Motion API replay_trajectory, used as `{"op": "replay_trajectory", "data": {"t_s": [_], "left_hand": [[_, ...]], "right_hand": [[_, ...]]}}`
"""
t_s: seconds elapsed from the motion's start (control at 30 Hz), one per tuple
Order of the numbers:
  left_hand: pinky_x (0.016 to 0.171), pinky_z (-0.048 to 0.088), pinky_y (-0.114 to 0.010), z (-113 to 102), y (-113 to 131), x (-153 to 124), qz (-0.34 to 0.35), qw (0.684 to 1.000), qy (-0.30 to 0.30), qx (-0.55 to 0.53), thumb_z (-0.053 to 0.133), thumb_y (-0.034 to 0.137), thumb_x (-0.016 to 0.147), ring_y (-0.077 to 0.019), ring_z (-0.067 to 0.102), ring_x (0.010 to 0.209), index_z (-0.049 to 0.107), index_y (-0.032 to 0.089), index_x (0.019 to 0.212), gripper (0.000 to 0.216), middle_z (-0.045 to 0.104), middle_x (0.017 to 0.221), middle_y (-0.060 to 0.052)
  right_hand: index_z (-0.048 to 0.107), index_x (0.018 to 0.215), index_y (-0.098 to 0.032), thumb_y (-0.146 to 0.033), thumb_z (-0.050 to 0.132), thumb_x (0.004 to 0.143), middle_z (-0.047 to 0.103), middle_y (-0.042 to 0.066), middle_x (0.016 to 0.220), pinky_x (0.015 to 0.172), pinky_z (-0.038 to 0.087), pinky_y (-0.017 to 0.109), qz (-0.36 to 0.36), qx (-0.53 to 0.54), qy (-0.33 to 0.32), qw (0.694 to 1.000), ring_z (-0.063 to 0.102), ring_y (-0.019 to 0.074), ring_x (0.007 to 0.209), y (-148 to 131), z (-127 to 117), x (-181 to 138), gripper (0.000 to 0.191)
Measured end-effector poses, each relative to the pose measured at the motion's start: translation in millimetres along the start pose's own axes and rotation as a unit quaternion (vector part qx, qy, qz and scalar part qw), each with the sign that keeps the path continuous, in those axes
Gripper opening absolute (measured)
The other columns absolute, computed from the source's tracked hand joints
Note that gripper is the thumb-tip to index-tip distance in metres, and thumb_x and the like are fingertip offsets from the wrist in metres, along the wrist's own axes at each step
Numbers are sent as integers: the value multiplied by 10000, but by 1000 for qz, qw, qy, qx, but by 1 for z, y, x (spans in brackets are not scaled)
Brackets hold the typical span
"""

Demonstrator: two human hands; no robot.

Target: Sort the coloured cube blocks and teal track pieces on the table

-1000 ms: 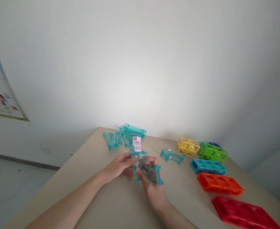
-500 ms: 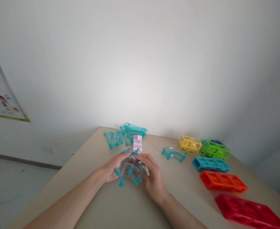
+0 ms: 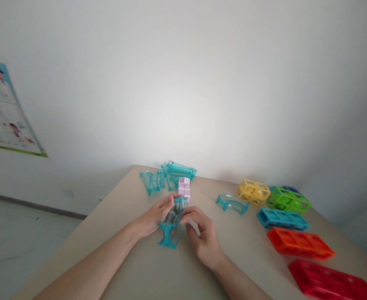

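Note:
My left hand [image 3: 158, 214] is closed around a clear teal curved tube piece [image 3: 170, 234], thumb on top near its far end. The piece has see-through walls and solid teal end rims; whether it is one part or two laid together I cannot tell. Just right of it is my right hand [image 3: 203, 237], fingers bent, thumb and forefinger apart. Its fingertips are at the tube's right side, perhaps touching it. Beyond the hands, a pink and lilac striped block [image 3: 184, 188] stands on the table [image 3: 136, 266].
Teal clear pieces [image 3: 153, 182] lie at the back left, and another curved teal piece [image 3: 232, 203] at centre right. Along the right are yellow [image 3: 252, 191], green [image 3: 288, 200], blue [image 3: 282, 219], orange [image 3: 300, 242] and red [image 3: 333, 280] frame blocks. A wall closes the back.
The two teal parts seen apart between my hands now appear together, turned, in my left hand. My right hand's fingers have loosened and drawn slightly right. The view has shifted slightly left.

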State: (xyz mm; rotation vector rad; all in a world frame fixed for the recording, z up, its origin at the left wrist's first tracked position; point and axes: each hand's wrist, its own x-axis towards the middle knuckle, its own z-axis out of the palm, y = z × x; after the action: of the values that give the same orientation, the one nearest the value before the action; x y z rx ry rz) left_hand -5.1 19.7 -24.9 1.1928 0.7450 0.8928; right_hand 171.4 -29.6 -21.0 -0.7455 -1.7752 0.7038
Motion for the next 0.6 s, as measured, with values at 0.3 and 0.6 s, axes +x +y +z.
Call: {"op": "replay_trajectory", "data": {"t_s": [0.3, 0.6], "left_hand": [[689, 468, -242, 0, 4, -2, 196, 955, 51, 217, 649, 502, 784, -189, 570, 867, 524, 215, 1234, 548, 595, 1023, -72], [756, 501, -267, 3, 6, -9, 224, 930, 58, 284, 755, 386, 709, -184, 602, 882, 580, 203, 1144, 503, 618, 1062, -75]], "right_hand": [[560, 936, -221, -227, 619, 826, 542, 65, 1065, 820, 494, 335, 74, 26, 54, 995, 577, 202, 984, 4, 2, 0, 124], [482, 991, -206, -321, 593, 872, 593, 41, 940, 700, 504, 292, 144, 49, 8, 988, 608, 161, 814, 13, 9, -3, 199]]}}
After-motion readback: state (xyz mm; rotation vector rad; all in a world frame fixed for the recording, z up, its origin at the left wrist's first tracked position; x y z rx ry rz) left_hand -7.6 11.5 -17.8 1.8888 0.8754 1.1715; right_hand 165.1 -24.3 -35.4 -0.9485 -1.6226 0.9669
